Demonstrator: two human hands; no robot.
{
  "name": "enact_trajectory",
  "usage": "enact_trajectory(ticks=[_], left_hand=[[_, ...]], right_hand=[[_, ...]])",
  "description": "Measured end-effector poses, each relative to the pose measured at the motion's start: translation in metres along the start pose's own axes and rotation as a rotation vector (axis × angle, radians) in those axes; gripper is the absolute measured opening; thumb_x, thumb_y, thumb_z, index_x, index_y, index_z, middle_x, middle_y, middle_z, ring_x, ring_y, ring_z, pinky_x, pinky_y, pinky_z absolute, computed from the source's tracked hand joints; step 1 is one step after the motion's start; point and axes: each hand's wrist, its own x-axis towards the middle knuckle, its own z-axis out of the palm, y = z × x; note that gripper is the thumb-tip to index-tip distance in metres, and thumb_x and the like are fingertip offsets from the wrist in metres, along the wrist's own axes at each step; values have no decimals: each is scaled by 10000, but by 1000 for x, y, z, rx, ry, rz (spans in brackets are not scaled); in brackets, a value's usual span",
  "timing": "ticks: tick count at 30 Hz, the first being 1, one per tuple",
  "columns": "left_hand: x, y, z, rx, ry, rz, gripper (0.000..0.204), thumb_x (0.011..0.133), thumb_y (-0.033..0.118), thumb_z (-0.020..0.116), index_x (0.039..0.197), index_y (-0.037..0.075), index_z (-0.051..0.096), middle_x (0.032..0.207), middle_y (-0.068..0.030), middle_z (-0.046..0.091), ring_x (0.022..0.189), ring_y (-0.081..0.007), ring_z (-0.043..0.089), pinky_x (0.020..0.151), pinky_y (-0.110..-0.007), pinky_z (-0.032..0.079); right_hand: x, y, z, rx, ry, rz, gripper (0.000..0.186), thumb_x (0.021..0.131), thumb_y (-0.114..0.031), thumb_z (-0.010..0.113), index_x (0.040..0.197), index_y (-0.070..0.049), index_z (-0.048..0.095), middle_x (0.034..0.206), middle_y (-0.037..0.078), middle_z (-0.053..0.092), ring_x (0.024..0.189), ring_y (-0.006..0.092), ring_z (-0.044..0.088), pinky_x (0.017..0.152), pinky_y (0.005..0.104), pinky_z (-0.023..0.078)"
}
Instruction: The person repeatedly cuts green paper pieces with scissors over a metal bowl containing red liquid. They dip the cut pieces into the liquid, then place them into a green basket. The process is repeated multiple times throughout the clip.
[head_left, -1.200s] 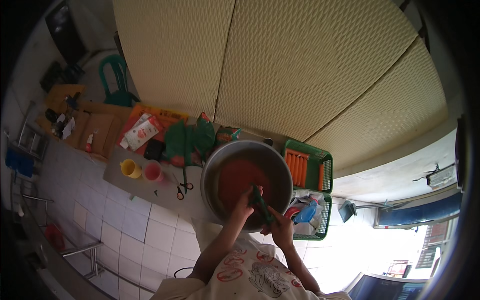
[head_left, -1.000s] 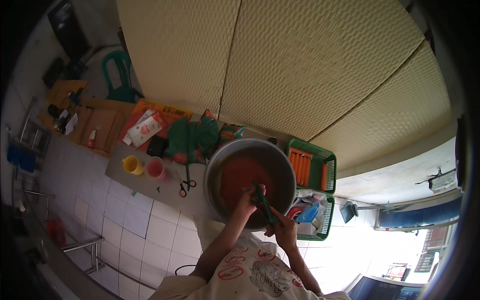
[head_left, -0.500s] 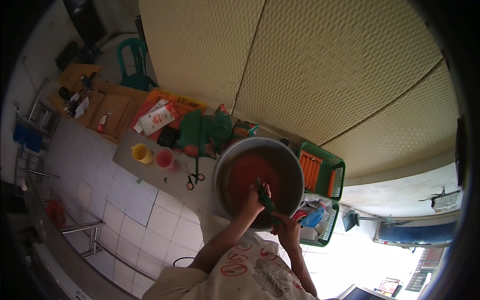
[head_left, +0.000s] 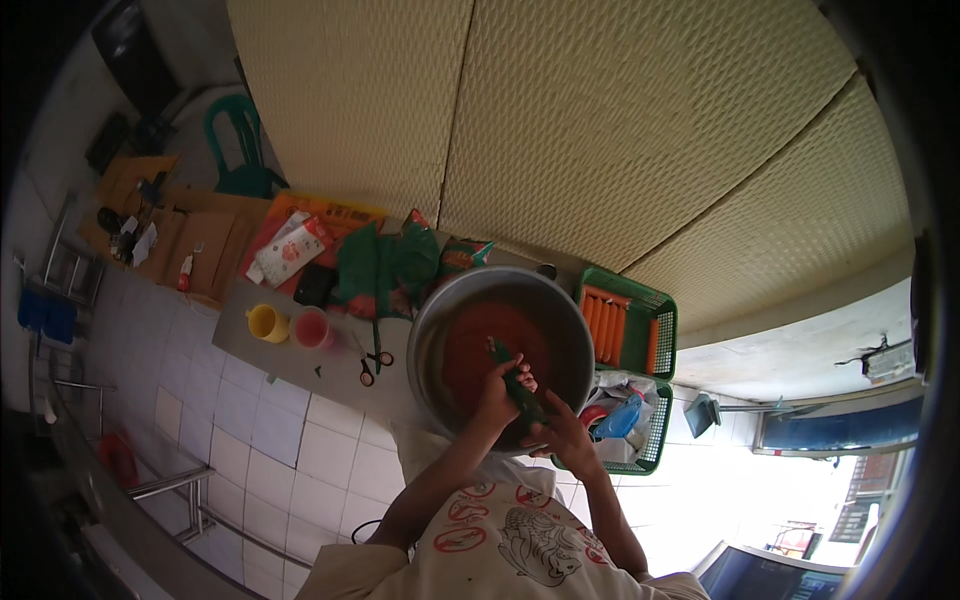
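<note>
A large grey metal pot [head_left: 428, 330] stands at the table's edge in front of me, with red, sauce-like contents [head_left: 490, 318] inside. Over its near half I hold a long dark green plastic packet [head_left: 521, 394], tilted with its far tip pointing into the pot. My left hand [head_left: 505, 388] is wrapped round the packet's middle. At its near end, my right hand [head_left: 565, 440] has some fingers against the packet and one finger stretched out along it. Whether anything flows from the tip is too small to tell.
Left of the pot lie scissors [head_left: 376, 366], a pink cup [head_left: 311, 328], a yellow mug [head_left: 267, 323], and green packets [head_left: 385, 262]. On the right are a green basket [head_left: 663, 310] of orange tubes and another green basket [head_left: 657, 440] with plastic bags. A padded panel [head_left: 640, 130] rises behind.
The view has shifted slightly. My left hand's grip on the green packet shows more fingers across it, and my right hand's fingers have spread somewhat at the near end.
</note>
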Motion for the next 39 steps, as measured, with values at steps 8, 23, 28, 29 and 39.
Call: enact_trajectory(ticks=[8,23,28,29,39], left_hand=[[-7,4,7,75,9,105,157,1058,138,563,1191,112,641,885,-40,572,689,-141,505,697,-333,421],[-59,-19,38,735,-303,-146,764,1019,394,691,1643,60,404,1610,-227,510,1466,-342,529,1188,-474,461],[-58,-9,35,693,-397,-331,731,1064,423,630,1667,100,372,1672,-186,439,1461,-289,529,1133,-445,512],[-58,-9,34,686,-407,-360,709,1082,415,607,1675,115,362,1683,-173,427,1452,-272,537,1130,-438,516],[-42,-22,10,792,-385,-256,524,1144,396,470,1452,-3,612,1511,-199,605,1345,-308,626,1168,-451,468]], right_hand=[[25,11,-22,219,-224,358,373,1095,-282,613,1265,48,646,975,165,764,834,226,771,724,326,633],[75,33,-14,-893,-18,-495,68,881,-55,623,903,2,654,765,74,610,649,187,610,549,354,459],[70,20,-23,-959,-184,-442,31,837,-20,636,829,9,642,736,82,589,633,192,602,533,360,443],[69,21,-26,-947,-213,-402,28,828,-13,639,814,11,640,730,84,585,630,193,601,530,361,440],[74,69,-14,-1169,247,-735,190,829,-83,648,914,70,721,886,238,711,834,424,718,749,511,584]])
